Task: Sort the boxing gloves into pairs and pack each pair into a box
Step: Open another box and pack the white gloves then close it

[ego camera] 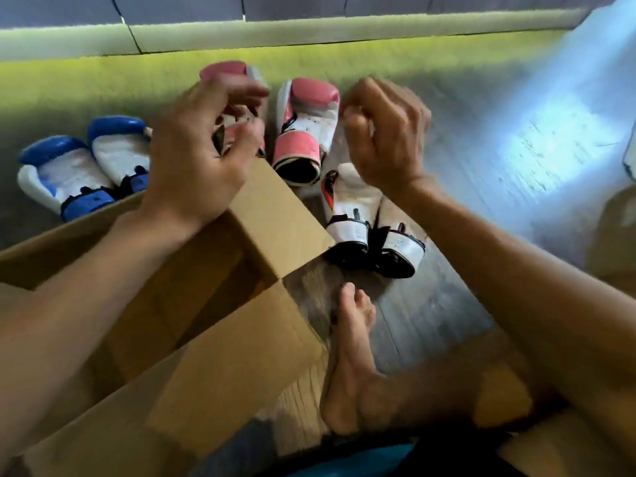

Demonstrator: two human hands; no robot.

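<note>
An open cardboard box stands at the lower left, its flaps spread. On the floor beyond it lie three glove pairs. Two blue-and-white gloves are at the left. Of two pink-and-white gloves, one is in plain sight and the other is mostly hidden behind my left hand. Two white-and-black gloves lie right of the box. My left hand hovers above the box's far edge, fingers curled and apart, holding nothing. My right hand hangs over the white gloves in a loose fist, blurred.
My bare foot rests on the grey wood floor beside the box's right flap. More cardboard shows at the right edge and the lower right. A yellow-green mat runs along the far wall.
</note>
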